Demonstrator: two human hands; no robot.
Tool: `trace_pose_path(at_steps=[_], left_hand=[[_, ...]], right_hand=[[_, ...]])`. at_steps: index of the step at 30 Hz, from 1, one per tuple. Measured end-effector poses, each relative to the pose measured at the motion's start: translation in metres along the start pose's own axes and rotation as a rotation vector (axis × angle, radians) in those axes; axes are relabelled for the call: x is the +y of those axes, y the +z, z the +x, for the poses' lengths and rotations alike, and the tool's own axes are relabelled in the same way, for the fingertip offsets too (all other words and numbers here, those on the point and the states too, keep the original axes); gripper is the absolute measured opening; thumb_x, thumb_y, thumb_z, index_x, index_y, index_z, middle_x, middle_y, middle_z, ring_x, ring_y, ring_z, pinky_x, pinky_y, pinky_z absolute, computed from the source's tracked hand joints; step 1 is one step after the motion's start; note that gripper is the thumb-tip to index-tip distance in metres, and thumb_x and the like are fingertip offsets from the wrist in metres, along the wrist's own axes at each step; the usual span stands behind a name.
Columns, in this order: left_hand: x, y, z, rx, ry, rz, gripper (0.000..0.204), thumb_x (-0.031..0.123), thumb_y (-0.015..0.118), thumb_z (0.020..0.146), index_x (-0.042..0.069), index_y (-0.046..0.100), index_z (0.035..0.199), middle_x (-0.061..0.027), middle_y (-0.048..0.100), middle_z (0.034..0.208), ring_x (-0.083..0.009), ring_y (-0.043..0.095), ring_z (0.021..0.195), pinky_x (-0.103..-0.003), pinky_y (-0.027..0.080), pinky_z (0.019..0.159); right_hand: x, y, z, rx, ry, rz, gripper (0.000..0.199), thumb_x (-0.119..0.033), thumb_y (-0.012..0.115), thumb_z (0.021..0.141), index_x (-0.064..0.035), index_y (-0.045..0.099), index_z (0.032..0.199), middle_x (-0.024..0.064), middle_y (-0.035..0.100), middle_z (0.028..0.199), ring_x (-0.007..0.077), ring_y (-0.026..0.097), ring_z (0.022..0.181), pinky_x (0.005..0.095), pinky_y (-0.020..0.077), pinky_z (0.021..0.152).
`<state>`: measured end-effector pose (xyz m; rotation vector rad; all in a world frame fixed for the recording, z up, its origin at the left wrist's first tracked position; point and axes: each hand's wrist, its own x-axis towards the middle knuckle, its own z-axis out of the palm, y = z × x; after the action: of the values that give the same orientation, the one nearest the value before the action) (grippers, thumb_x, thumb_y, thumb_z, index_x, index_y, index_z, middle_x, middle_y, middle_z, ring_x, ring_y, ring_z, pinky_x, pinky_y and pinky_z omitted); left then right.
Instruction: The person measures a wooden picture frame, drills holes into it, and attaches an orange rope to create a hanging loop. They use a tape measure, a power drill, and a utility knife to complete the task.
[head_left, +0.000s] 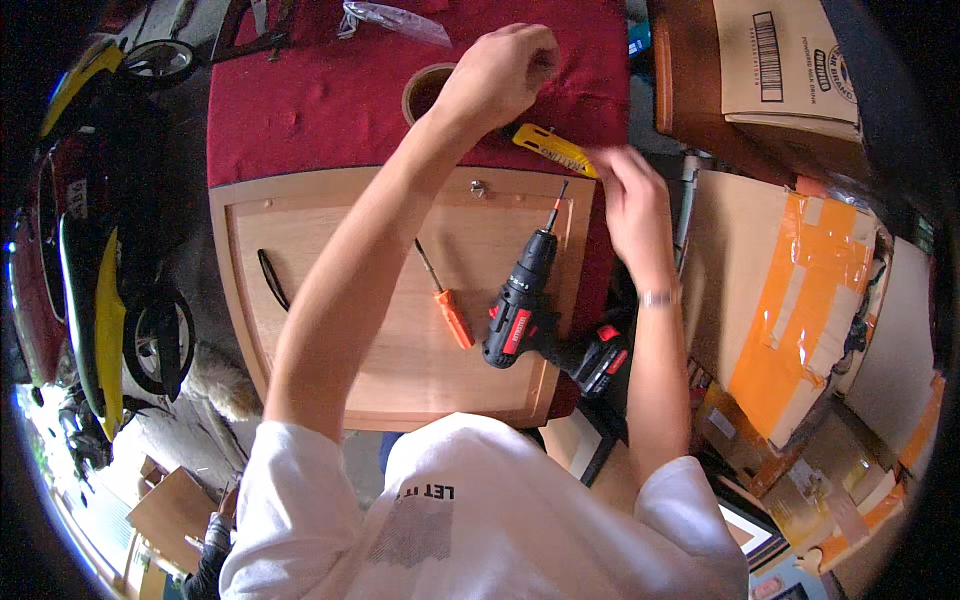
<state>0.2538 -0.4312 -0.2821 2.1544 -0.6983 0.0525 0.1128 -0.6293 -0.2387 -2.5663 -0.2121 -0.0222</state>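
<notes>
My left hand (510, 75) is curled closed above the red cloth, beyond the wooden panel; whatever its fingers hold, if anything, is hidden. Partly behind that wrist lies a brown tape roll (412, 92). On the right, my right hand (637, 205) has its fingertips closed on the end of a yellow utility knife (555, 150), slightly blurred. Below the knife, a black and red cordless drill (520, 305) with a bit fitted rests on the wooden panel (370, 385). An orange-handled screwdriver (453, 318) lies beside the drill, its shaft tip near my left forearm.
A red cloth (300, 120) covers the table under the panel. A clear plastic bag (400, 20) lies at the far edge, and a dark strap (272, 280) on the panel's left. Cardboard boxes (785, 60) crowd the right side; a bicycle wheel (160, 60) stands at left.
</notes>
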Motion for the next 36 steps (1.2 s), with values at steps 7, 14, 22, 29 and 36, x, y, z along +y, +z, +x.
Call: trace_pose_path(at_steps=[7,14,22,29,36], left_hand=[[0.07,-0.067,-0.18,0.213,-0.719,-1.275,0.022,0.012,0.078,0.088,0.005,0.057,0.089,-0.0137,0.071,0.093,-0.0244,0.072,0.09,-0.041,0.061,0.081],[0.121,-0.081,-0.291,0.477,-1.159,-1.477,0.013,0.004,0.076,0.089,0.006,0.063,0.086,-0.0113,0.073,0.101,-0.022,0.071,0.095,-0.034,0.059,0.082],[0.146,-0.084,-0.364,0.562,-0.973,-1.773,0.007,0.005,0.073,0.092,0.007,0.069,0.087,-0.0104,0.075,0.103,-0.0172,0.067,0.088,-0.03,0.054,0.075],[0.183,-0.104,-0.411,0.611,-1.027,-1.73,0.01,0.003,0.069,0.094,0.007,0.064,0.087,-0.0158,0.074,0.101,-0.0188,0.071,0.088,-0.028,0.059,0.07],[0.239,-0.117,-0.443,0.657,-0.961,-1.64,0.008,0.005,0.068,0.096,0.002,0.062,0.101,-0.0143,0.074,0.099,-0.0184,0.073,0.084,-0.029,0.061,0.072]], right_hand=[[0.043,0.041,0.085,-0.28,-0.35,-0.03,0.015,0.002,0.067,0.085,-0.0018,0.069,0.099,0.0127,0.065,0.095,0.0329,0.067,0.091,0.041,0.0545,0.079],[0.032,0.038,0.093,-0.38,-0.44,-0.109,0.015,0.002,0.066,0.084,-0.001,0.063,0.099,0.0122,0.063,0.096,0.0334,0.065,0.095,0.0432,0.0528,0.081],[0.025,0.042,0.098,-0.526,-0.465,-0.158,0.018,0.001,0.062,0.084,-0.0021,0.059,0.101,0.0195,0.062,0.098,0.0426,0.061,0.096,0.0474,0.0512,0.082],[-0.012,0.02,0.042,-0.045,-0.103,0.254,0.015,-0.017,0.068,0.095,-0.0053,0.059,0.099,-0.0005,0.058,0.082,0.0089,0.054,0.074,0.0274,0.0475,0.07],[-0.203,0.006,-0.191,-0.275,0.12,0.97,0.017,-0.012,0.074,0.092,-0.0079,0.059,0.097,0.003,0.067,0.088,0.0108,0.064,0.08,0.0263,0.0538,0.076]])
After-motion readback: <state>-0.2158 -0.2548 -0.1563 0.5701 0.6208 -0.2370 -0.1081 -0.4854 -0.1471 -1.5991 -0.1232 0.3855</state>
